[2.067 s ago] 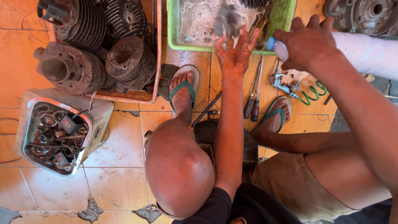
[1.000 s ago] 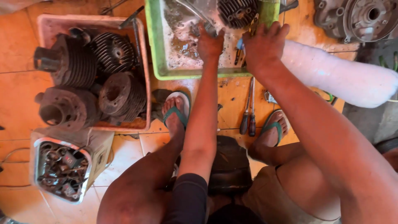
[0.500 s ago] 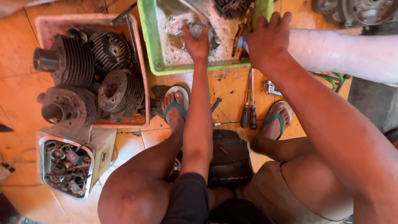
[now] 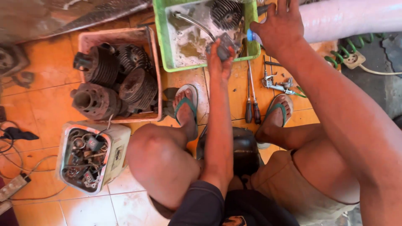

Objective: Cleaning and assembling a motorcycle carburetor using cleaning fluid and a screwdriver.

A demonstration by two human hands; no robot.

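Far left, on the orange tiled floor [image 4: 46, 104], a square white tin [image 4: 90, 157] is crammed with rusty rings and small springs. Above it the pink crate [image 4: 155, 75] holds dark finned cylinders [image 4: 111, 86], ribbed and greasy. The left hand [image 4: 220, 62] has drawn back since half a second ago: it was deep in the green basin [image 4: 163, 39], and now sits at the basin's near edge, fingers wrapped tight around a small grey metal part [image 4: 226, 44] (wet-looking, blocky). So the piece seems lifted from the murky wash. Two screwdrivers [image 4: 251, 104] lie between the sandalled feet. The right hand [image 4: 278, 29] rests spread at the basin's right corner, beside a pale pink pipe [image 4: 351, 16].
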